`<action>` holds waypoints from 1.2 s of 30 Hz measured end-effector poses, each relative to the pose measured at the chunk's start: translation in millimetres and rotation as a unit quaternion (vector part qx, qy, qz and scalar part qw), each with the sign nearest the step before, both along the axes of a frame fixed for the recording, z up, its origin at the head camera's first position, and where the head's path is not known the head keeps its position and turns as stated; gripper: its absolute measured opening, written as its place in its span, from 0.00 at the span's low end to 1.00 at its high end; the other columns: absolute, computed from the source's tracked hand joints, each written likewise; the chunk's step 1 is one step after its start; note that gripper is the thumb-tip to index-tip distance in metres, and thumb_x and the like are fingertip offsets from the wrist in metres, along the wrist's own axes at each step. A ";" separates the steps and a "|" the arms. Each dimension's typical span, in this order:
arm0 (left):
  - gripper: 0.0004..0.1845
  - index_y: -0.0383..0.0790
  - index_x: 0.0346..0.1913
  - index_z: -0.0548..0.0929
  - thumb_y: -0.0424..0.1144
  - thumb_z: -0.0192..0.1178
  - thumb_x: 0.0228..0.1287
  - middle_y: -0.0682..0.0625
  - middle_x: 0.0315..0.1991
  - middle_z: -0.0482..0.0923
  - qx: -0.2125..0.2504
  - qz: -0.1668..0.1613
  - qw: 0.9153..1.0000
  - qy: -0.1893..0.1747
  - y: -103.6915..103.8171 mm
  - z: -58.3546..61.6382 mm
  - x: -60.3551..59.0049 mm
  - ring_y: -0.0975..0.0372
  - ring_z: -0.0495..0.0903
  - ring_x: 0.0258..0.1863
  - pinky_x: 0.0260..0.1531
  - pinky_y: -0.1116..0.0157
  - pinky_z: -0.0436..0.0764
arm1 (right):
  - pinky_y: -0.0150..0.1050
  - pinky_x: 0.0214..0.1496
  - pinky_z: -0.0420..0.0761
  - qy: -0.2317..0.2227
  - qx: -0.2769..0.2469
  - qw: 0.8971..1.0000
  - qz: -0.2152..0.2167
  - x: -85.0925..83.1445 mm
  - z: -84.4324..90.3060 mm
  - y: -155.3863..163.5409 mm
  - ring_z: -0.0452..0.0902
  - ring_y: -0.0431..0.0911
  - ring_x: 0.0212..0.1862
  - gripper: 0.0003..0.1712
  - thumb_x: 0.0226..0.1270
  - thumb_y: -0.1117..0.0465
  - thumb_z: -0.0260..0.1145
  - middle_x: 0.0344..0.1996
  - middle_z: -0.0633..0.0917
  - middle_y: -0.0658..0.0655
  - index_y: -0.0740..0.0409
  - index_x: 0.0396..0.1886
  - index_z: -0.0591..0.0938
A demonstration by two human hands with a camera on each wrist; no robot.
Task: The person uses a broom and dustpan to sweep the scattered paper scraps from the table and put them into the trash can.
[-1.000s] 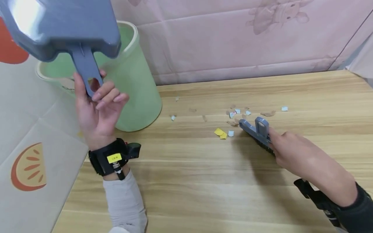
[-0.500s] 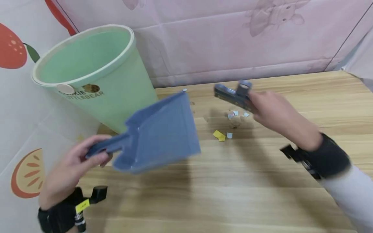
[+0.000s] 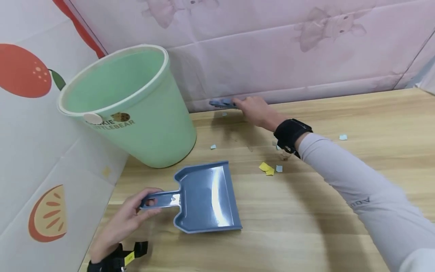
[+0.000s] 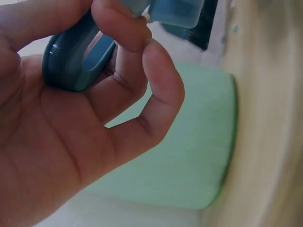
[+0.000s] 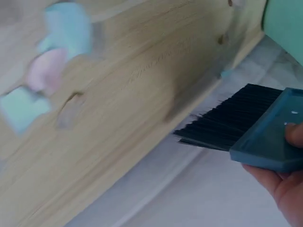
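Pink padded sheeting (image 3: 272, 49) backs a pale wooden table (image 3: 340, 181), with a fruit-printed panel (image 3: 30, 124) closing off the left side. Farthest left, the left hand (image 3: 125, 223) has its grip curled round the looped handle of a blue dustpan (image 3: 207, 196); the left wrist view shows the fingers (image 4: 142, 71) wrapped through that loop. The pan lies flat on the table, its open mouth facing right. Behind it, by the panel, stands a mint green bin (image 3: 136, 109), upright and near the pan but not touching it. Right of the pan, small paper scraps (image 3: 268, 168), yellow and pale blue, lie scattered on the wood, with one more well off to the right. Above them, at the table's back edge, the right hand (image 3: 255, 109) has its grip closed round a blue hand brush (image 3: 221, 102); the right wrist view shows its black bristles (image 5: 232, 120) pointing left, low over where the wood meets the sheeting.
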State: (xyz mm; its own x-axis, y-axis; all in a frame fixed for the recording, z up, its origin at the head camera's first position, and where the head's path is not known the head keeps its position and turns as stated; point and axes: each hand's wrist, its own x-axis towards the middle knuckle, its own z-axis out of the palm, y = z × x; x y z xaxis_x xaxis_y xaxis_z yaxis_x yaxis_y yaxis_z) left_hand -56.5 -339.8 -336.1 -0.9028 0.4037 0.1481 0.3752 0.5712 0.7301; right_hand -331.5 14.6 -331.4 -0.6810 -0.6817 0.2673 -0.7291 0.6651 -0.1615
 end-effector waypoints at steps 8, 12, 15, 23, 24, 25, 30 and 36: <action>0.20 0.36 0.56 0.75 0.26 0.63 0.61 0.48 0.40 0.78 0.013 -0.025 0.999 -0.039 6.6 -10.4 -0.8 0.65 0.76 0.37 0.35 0.67 0.77 | 0.45 0.35 0.80 -0.051 0.001 0.994 0.098 8.0 -20.2 3.4 0.80 0.51 0.29 0.24 0.70 0.76 0.52 0.33 0.85 0.65 0.62 0.64 0.73; 0.20 0.35 0.56 0.74 0.25 0.62 0.61 0.48 0.37 0.76 0.023 0.001 0.999 -0.045 -0.9 -5.7 -2.2 0.66 0.75 0.34 0.29 0.67 0.77 | 0.38 0.27 0.77 -0.053 -0.013 0.985 0.167 32.1 -19.1 18.9 0.72 0.44 0.20 0.32 0.57 0.82 0.56 0.37 0.86 0.63 0.59 0.61 0.77; 0.20 0.34 0.57 0.74 0.25 0.61 0.62 0.49 0.35 0.75 0.033 0.010 0.998 -0.055 -8.3 -2.3 -3.2 0.65 0.74 0.32 0.27 0.67 0.77 | 0.36 0.27 0.77 -0.072 -0.019 0.978 0.197 58.3 -15.6 38.3 0.75 0.43 0.23 0.37 0.49 0.85 0.57 0.45 0.85 0.61 0.59 0.60 0.78; 0.23 0.38 0.61 0.72 0.22 0.56 0.65 0.54 0.40 0.75 0.046 -0.003 0.995 -0.085 -24.3 10.7 1.5 0.65 0.75 0.35 0.29 0.66 0.76 | 0.50 0.53 0.78 -0.083 -0.027 0.976 0.199 125.6 -4.9 116.1 0.77 0.53 0.56 0.31 0.55 0.79 0.64 0.55 0.81 0.57 0.54 0.59 0.79; 0.23 0.37 0.61 0.72 0.21 0.56 0.65 0.54 0.39 0.74 0.053 -0.001 0.995 -0.087 -25.6 13.1 0.8 0.65 0.74 0.34 0.28 0.66 0.76 | 0.47 0.51 0.79 -0.078 -0.043 0.975 0.204 130.9 -0.6 123.0 0.79 0.51 0.54 0.31 0.55 0.79 0.63 0.53 0.82 0.56 0.54 0.58 0.80; 0.22 0.37 0.61 0.72 0.22 0.56 0.65 0.54 0.39 0.73 0.055 0.007 0.994 -0.090 -26.5 15.3 -0.2 0.65 0.73 0.33 0.28 0.65 0.76 | 0.43 0.45 0.81 -0.074 -0.064 0.972 0.212 134.2 4.7 128.0 0.81 0.48 0.49 0.31 0.52 0.80 0.62 0.51 0.83 0.56 0.56 0.56 0.81; 0.19 0.36 0.59 0.72 0.24 0.56 0.66 0.53 0.35 0.70 0.034 0.022 0.996 -0.083 -24.7 14.7 -6.5 0.63 0.71 0.30 0.27 0.64 0.74 | 0.33 0.25 0.75 -0.004 -0.151 0.970 0.189 106.4 35.4 120.9 0.79 0.39 0.30 0.30 0.46 0.87 0.59 0.38 0.87 0.57 0.62 0.48 0.84; 0.18 0.37 0.59 0.73 0.29 0.58 0.67 0.48 0.36 0.72 0.045 0.018 0.992 -0.118 -16.6 -6.7 -7.9 0.63 0.72 0.33 0.31 0.65 0.74 | 0.44 0.29 0.72 0.032 -0.092 0.995 0.009 30.4 31.8 65.4 0.75 0.52 0.26 0.10 0.62 0.79 0.55 0.27 0.82 0.63 0.69 0.37 0.82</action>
